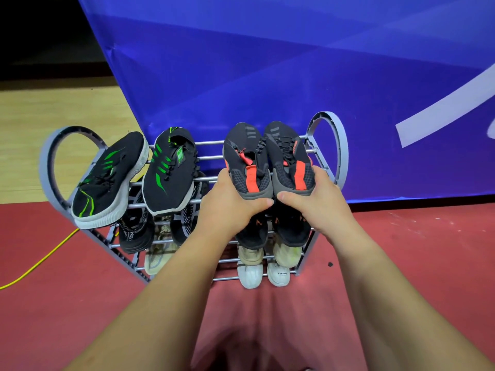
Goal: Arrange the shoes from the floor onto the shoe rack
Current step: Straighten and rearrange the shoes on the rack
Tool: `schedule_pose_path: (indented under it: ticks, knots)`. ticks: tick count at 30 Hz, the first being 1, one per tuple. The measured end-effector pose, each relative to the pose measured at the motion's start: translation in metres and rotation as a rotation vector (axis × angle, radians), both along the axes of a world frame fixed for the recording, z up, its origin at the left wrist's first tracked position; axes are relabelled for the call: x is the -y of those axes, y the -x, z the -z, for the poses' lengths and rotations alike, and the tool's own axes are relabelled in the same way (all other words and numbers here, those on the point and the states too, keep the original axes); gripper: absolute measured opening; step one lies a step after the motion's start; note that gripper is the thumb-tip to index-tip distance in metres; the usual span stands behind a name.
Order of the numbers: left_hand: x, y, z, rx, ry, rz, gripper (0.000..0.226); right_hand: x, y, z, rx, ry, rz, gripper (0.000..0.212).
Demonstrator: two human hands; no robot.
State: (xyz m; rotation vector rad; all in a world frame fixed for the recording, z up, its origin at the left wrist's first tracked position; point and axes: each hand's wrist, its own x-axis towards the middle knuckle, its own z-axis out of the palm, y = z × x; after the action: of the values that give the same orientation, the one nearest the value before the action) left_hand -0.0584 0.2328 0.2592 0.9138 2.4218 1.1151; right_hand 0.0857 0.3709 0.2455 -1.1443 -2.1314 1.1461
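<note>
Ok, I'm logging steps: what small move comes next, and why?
Probably let go and draw back: the left hand and right hand grip the heels of the black-and-red sneakers, which seem to lie on the top bars of the grey metal shoe rack.

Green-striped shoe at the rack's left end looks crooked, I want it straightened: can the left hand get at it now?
Likely not yet: the left hand grips a red-striped shoe. Once freed, probably yes: the green-striped shoe lies uncovered on top.
</note>
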Motion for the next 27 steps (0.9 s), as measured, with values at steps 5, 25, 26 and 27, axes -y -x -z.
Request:
schedule_pose_path:
  ticks: [5,25,26,27]
  knots:
    - [0.000,0.000,0.000,-0.012,0.001,0.002,0.085,-0.002,-0.001,0.002,-0.009,0.002,-0.037,0.064]
    - [0.108,0.065,-0.047,-0.286,-0.155,-0.306,0.047,0.098,0.071,-0.083,-0.253,0.274,-0.127,0.024]
    - [0.120,0.073,-0.044,-0.281,-0.145,-0.359,0.051,0.108,0.078,-0.080,-0.222,0.390,-0.159,0.026]
    - [0.131,0.079,-0.041,-0.280,-0.119,-0.408,0.053,0.117,0.085,-0.076,-0.156,0.483,-0.176,0.031]
